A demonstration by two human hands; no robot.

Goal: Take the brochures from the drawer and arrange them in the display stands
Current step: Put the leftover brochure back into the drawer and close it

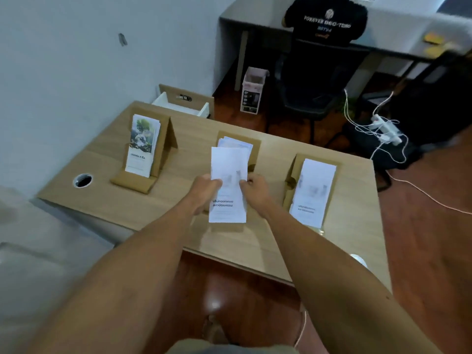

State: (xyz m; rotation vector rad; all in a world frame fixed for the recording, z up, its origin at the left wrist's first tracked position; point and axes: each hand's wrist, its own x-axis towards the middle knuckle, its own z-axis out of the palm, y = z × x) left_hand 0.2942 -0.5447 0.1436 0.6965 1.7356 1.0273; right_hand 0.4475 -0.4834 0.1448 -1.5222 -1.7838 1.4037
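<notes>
**Guide:** Both hands meet at the centre of the head view. Your left hand (208, 186) is closed on the left edge of a white brochure (228, 185), and your right hand (251, 186) pinches its right edge. You hold it upright in front of the middle stand (255, 146), which already carries a few loose sheets fanned at the top.

**Operator:** How do I seat it well?

**Guide:** My judgement: square its bottom edge against the stand's lip, lean it back on the sheets behind, then tap the sides so the fanned pile lines up. Let go only once it rests on the lip.

**Operator:** Where are the other brochures?

**Guide:** At nine o'clock from your hands, the left stand (167, 139) holds a stack with a tree picture (141, 146). At three o'clock, the right stand (293, 172) holds a white stack (315, 191). The open drawer (182, 104) sits at eleven o'clock beyond the table's far edge; I cannot tell whether any brochures remain in it.

**Operator:** And the surface, the room?

**Guide:** You work on a pale wood table (268, 236) with a round cable hole (82, 180) at nine o'clock. Red-brown floor lies beneath it. At one o'clock a person in a dark shirt (327, 20) sits facing away at a grey desk (255, 15). White cables and a power strip (385, 127) lie on the floor at two o'clock.
</notes>
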